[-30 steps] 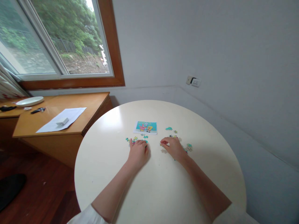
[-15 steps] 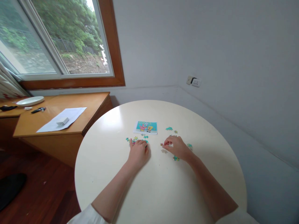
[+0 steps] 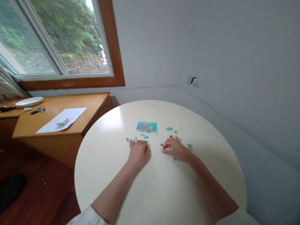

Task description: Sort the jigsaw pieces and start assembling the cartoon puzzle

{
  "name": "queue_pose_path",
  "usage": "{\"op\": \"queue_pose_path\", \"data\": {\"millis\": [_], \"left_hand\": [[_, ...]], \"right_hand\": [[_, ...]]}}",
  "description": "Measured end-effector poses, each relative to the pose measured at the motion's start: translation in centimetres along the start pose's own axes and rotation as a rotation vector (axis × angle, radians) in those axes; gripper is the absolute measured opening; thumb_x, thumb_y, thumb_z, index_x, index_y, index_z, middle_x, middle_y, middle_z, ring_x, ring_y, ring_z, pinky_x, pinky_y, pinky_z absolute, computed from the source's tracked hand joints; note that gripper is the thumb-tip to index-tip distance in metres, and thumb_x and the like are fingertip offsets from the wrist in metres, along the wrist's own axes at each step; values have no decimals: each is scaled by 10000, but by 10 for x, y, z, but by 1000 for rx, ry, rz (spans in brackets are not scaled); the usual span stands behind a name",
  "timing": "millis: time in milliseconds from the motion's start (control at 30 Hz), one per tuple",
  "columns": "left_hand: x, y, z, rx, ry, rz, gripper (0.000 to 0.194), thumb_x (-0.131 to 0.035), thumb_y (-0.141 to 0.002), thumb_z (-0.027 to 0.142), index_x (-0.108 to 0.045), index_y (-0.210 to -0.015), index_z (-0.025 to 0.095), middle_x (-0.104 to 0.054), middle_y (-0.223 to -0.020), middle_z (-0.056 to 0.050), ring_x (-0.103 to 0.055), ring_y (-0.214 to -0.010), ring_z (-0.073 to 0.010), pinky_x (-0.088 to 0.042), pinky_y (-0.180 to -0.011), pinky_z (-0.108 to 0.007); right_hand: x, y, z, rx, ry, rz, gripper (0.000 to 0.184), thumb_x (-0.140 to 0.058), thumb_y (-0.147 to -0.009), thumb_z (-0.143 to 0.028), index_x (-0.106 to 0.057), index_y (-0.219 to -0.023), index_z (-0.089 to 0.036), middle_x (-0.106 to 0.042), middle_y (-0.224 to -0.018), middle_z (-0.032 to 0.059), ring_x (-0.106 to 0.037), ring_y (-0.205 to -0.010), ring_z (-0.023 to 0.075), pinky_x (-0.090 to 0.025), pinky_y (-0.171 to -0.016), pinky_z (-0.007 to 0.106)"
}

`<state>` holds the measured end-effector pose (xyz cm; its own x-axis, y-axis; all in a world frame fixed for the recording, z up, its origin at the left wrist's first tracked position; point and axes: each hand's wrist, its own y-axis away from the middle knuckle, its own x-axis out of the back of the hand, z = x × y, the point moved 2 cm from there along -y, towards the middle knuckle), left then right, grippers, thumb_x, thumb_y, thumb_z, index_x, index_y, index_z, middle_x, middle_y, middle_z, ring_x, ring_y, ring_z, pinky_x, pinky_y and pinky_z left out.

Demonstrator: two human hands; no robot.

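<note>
My left hand [image 3: 138, 152] rests on the table at the near edge of a loose cluster of puzzle pieces [image 3: 136, 138]. Its fingers are bent but apart, partly covering some pieces. To the right, my right hand [image 3: 175, 149] hovers low over the table, thumb and index finger apart around a pale, face-down puzzle piece that is mostly hidden. Just beyond those fingertips lies a small reddish puzzle piece [image 3: 161, 144]. More pieces surround this hand: dark and yellow ones [image 3: 173, 136] behind it, a teal one [image 3: 189, 145] to its right, and a green one [image 3: 176, 159] beneath the wrist.
A picture card [image 3: 147, 128] with cartoon figures lies beyond the hands on the round white table [image 3: 150, 193]. Farther back are a teal piece [image 3: 169, 128] and a small yellowish piece [image 3: 176, 132]. At left, a wooden desk [image 3: 93, 103] holds paper [image 3: 72, 115] and a white plate [image 3: 29, 101].
My right hand has let go of the reddish piece and drawn slightly nearer, over the pale piece. Dark pieces behind it show more. My left hand has stayed in place.
</note>
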<state>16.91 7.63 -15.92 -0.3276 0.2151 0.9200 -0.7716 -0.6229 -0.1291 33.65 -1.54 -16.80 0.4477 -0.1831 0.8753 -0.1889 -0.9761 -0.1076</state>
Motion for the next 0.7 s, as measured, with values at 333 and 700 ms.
{"op": "queue_pose_path", "data": {"millis": [333,700], "left_hand": [[1,0,1,12,-3,1,243,-399,-808,142,-630,-845,208,-642,-1100,-61,-522,-1073,-231,-110,-1039,-600],[1,1,1,4,-1,2,240,-399,-801,128,-624,-845,196,-643,-1091,-62,-526,-1073,-238,-115,-1029,-618]], "right_hand": [[-12,-5,-11,37,7,93,83,-625,-726,-140,-614,-657,-184,-638,-711,10,-567,-733,166,-354,-807,346],[-12,-1,-15,-1,-76,32,118,-657,-716,-144,-610,-615,-185,-645,-750,0,-581,-787,170,-254,-965,444]]}}
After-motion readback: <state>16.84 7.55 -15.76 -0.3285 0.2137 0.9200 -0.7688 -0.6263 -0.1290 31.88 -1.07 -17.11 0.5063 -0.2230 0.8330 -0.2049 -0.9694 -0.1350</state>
